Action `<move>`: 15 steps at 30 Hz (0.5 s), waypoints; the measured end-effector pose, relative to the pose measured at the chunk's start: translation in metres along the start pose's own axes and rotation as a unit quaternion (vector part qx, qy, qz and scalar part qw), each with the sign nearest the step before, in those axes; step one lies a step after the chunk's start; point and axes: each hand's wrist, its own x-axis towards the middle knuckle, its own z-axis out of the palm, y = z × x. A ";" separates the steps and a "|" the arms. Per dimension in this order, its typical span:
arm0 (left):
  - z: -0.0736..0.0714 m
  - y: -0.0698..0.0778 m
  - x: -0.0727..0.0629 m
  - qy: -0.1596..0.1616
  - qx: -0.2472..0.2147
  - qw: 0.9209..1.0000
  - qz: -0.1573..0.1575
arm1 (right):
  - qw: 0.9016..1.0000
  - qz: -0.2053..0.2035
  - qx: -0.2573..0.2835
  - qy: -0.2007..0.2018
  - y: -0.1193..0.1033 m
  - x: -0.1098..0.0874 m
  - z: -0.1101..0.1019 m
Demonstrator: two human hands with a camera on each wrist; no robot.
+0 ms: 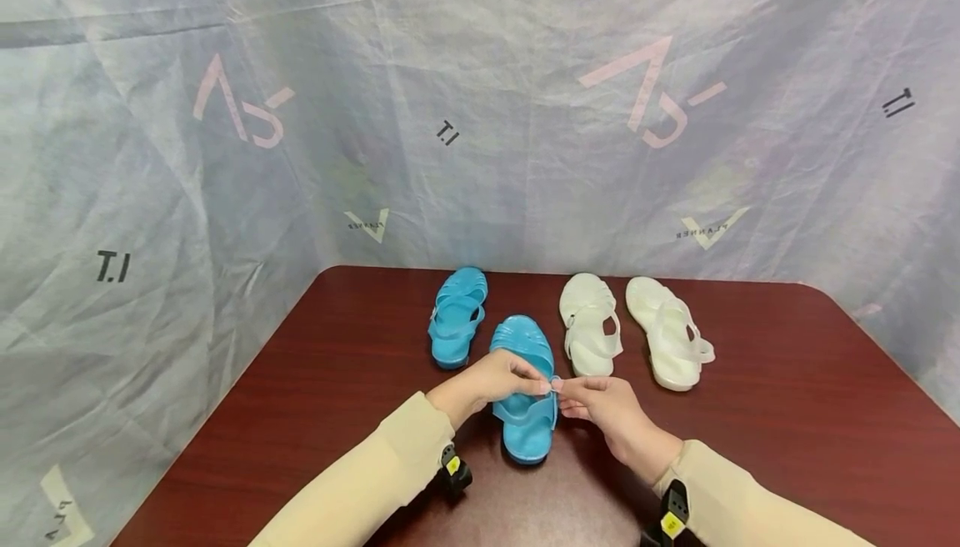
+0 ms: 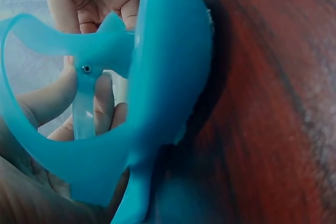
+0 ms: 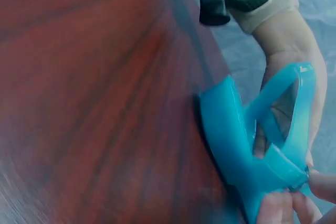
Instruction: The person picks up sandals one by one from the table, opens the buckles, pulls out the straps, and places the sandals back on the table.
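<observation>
A light blue jelly sandal (image 1: 527, 440) stands on the table, its toe pointing away from me and its heel towards me. My left hand (image 1: 501, 373) reaches over it and pinches the strap at its right side. From the right, my right hand (image 1: 606, 407) pinches the same strap's fastening, so the fingertips of both hands almost meet. A small metal rivet (image 2: 87, 68) shows on the side piece in the left wrist view, with the narrow strap end (image 2: 84, 109) hanging below it. Fingers partly hide the fastening in the right wrist view.
A second blue sandal (image 1: 452, 350) lies behind and to the left. Two whitish sandals (image 1: 591, 361) sit behind and to the right, side by side. The dark red wooden table (image 1: 795, 414) is backed by a grey printed cloth (image 1: 510, 113).
</observation>
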 end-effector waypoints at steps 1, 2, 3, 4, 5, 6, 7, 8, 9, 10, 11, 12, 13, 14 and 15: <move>0.000 0.000 0.000 -0.001 0.000 1.000 0.001 | 1.000 -0.001 -0.008 -0.001 -0.001 0.001 -0.001; 0.000 0.001 0.000 -0.001 0.001 1.000 0.001 | 1.000 -0.003 -0.015 -0.003 -0.001 0.002 -0.001; 0.000 0.001 0.000 -0.001 0.002 1.000 0.001 | 1.000 -0.006 -0.024 -0.005 -0.002 0.003 -0.002; 0.000 0.001 0.000 -0.001 0.003 1.000 0.001 | 1.000 -0.007 -0.029 -0.006 -0.003 0.005 -0.002; 0.000 0.002 0.000 -0.002 0.004 1.000 0.000 | 0.999 -0.011 -0.035 -0.007 -0.004 0.007 -0.003; 0.000 0.002 0.001 -0.003 0.005 1.000 0.000 | 0.999 -0.015 -0.041 -0.008 -0.005 0.008 -0.003; 0.000 0.002 0.001 -0.003 0.005 1.000 0.000 | 0.999 -0.018 -0.047 -0.010 -0.006 0.010 -0.004; 0.000 0.002 0.001 -0.004 0.006 1.000 -0.001 | 0.998 -0.020 -0.050 -0.012 -0.007 0.012 -0.004; 0.000 0.002 0.001 -0.005 0.006 1.000 -0.003 | 0.998 -0.021 -0.052 -0.014 -0.008 0.013 -0.005; 0.000 0.002 0.002 -0.006 0.005 1.000 -0.004 | 0.998 -0.020 -0.050 -0.016 -0.009 0.015 -0.005; 0.000 0.002 0.002 -0.007 0.004 1.000 -0.005 | 0.998 -0.019 -0.050 -0.023 -0.010 0.015 -0.005; 0.000 0.002 0.002 -0.008 0.005 1.000 -0.006 | 0.998 -0.015 -0.048 -0.028 -0.011 0.016 -0.006; 0.000 0.002 0.002 -0.007 0.005 1.000 -0.006 | 0.998 -0.013 -0.046 -0.034 -0.011 0.017 -0.006; -0.001 0.001 0.001 -0.007 0.006 1.000 -0.008 | 0.998 -0.010 -0.042 -0.038 -0.012 0.017 -0.006; -0.001 0.001 0.001 -0.006 0.007 1.000 -0.008 | 0.998 -0.008 -0.038 -0.045 -0.012 0.017 -0.007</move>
